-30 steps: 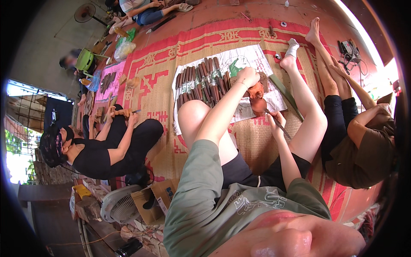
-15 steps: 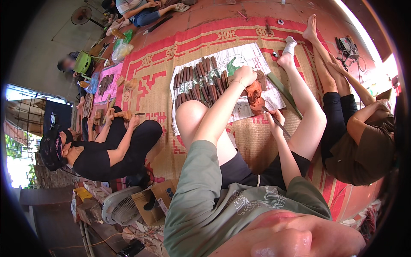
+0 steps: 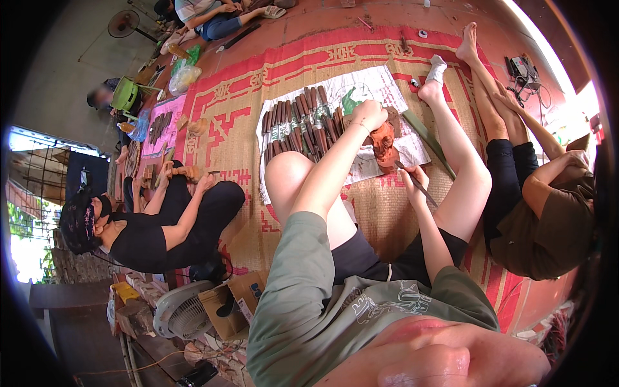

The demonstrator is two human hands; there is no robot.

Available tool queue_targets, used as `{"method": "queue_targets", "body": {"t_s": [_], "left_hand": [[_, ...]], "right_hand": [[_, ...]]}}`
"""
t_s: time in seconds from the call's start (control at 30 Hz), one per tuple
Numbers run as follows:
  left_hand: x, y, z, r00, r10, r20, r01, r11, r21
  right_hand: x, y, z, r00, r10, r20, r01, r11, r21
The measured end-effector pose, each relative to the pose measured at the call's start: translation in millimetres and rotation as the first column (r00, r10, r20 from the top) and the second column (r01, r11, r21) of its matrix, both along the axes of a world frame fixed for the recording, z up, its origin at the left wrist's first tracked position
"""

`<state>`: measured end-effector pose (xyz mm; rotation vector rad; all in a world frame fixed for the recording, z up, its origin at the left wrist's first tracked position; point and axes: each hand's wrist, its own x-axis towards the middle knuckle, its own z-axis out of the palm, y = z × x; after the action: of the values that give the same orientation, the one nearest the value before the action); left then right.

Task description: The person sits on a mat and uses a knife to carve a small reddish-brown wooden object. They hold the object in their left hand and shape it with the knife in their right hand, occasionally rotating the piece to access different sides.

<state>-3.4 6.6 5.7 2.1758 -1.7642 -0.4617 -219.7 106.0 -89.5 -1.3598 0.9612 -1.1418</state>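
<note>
The left fisheye camera sits on the wearer's head and looks steeply down, with the grey-green T-shirt [image 3: 377, 306] very close at five o'clock. Farther off lie the left hand [image 3: 369, 115], toward one, and right hand [image 3: 418, 175], just before three. The woven mat [image 3: 245, 155] spreads beyond toward twelve.

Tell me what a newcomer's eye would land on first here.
Probably the rows of brown-handled tools on the white cloth, upper middle of the view. Next, to their right, the reddish-brown carving: the left hand is at its far left side, and the right hand holds a slim dark tool toward its near end. The red-and-tan mat spreads boldly beneath.
</note>
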Motion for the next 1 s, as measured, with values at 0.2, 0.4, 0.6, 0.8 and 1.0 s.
{"method": "queue_targets", "body": {"t_s": [0.2,0.4,0.6,0.8,1.0], "left_hand": [[0.4,0.1,-1.7,0.999,0.032,-0.002,-0.032,0.999,-0.003],[-1.2,1.1,1.0,0.999,0.030,-0.010,-0.030,1.000,-0.001],[-0.1,0.8,-0.3,1.000,0.028,-0.013,-0.028,1.000,0.014],[0.3,-0.5,0.3,1.000,-0.004,-0.007,0.004,1.000,0.026],[1.6,-0.7,-1.6,1.000,-0.013,-0.002,0.013,1.000,0.017]], "right_hand": [[0.9,0.8,1.4,1.000,-0.002,-0.012,0.002,1.000,0.008],[-1.9,-0.9,-4.7,0.996,0.013,-0.086,-0.013,1.000,0.001],[0.0,1.6,2.0,0.999,0.029,-0.025,-0.029,1.000,-0.002],[1.0,0.3,-0.1,1.000,-0.012,-0.005,0.012,1.000,0.011],[0.8,0.9,0.9,1.000,-0.010,0.000,0.010,1.000,-0.006]]}}
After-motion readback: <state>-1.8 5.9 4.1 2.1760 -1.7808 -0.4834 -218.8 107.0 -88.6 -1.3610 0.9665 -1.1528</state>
